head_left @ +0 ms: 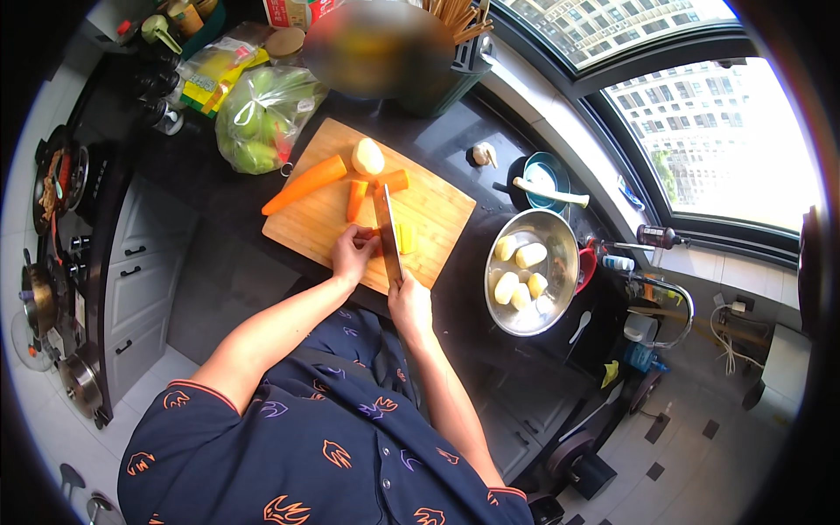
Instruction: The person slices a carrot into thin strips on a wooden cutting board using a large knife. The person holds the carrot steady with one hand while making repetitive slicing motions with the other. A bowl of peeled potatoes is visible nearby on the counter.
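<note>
On the wooden cutting board [446, 213], my right hand [410, 303] grips the handle of a kitchen knife [388, 229], its blade pointing away from me. Just left of the blade, my left hand [352, 252] pinches a small piece of carrot, mostly covered by the fingers. Yellow cut pieces [406, 238] lie against the blade's right side; their kind is unclear. Beyond my hands are two carrot chunks, one upright-lying [356, 200] and one partly behind the knife tip [395, 180]. A long carrot [306, 183] and a peeled potato [367, 157] rest toward the far left.
A steel bowl [561, 254] of several peeled potatoes stands right of the board. Behind it are a small teal bowl [560, 168] and garlic [483, 155]. A plastic bag of green produce [260, 118] sits at the far left. The sink tap [687, 302] is further right.
</note>
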Demonstrator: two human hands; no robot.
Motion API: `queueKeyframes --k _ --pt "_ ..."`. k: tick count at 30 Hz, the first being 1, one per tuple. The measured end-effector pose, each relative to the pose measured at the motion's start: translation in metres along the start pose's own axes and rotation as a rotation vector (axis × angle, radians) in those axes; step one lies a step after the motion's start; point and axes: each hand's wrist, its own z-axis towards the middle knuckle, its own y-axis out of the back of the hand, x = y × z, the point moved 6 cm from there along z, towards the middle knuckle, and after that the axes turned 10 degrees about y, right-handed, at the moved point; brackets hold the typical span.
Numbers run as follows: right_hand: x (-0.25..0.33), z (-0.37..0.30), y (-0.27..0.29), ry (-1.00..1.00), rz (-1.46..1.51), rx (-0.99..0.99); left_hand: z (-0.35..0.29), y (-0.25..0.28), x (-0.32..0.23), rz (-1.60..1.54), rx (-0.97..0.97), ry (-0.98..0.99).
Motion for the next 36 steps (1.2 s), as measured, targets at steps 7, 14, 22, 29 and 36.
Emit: queueKeyframes --k 7,14,22,29,36 --pt "-0.01 0.018 -0.034 0.014 -0.002 -0.087 -0.003 0.001 -0.009 0.051 -0.004 -0.105" --pt "-0.009 0.021 -0.029 0.049 0.05 -0.125 -0.001 0.001 -0.006 0.029 -0.035 -0.127" --pt "0.0 -0.008 0.004 0.056 0.095 -0.187 0.003 -0.001 0.001 0.023 -0.044 -0.099" --pt "-0.013 -0.033 0.015 0.035 0.184 -0.184 0.004 -0.002 -0.001 0.13 -0.044 -0.105" --pt "-0.014 -0.038 0.016 0.014 0.175 -0.146 0.008 -0.003 0.005 0.091 -0.031 -0.107"
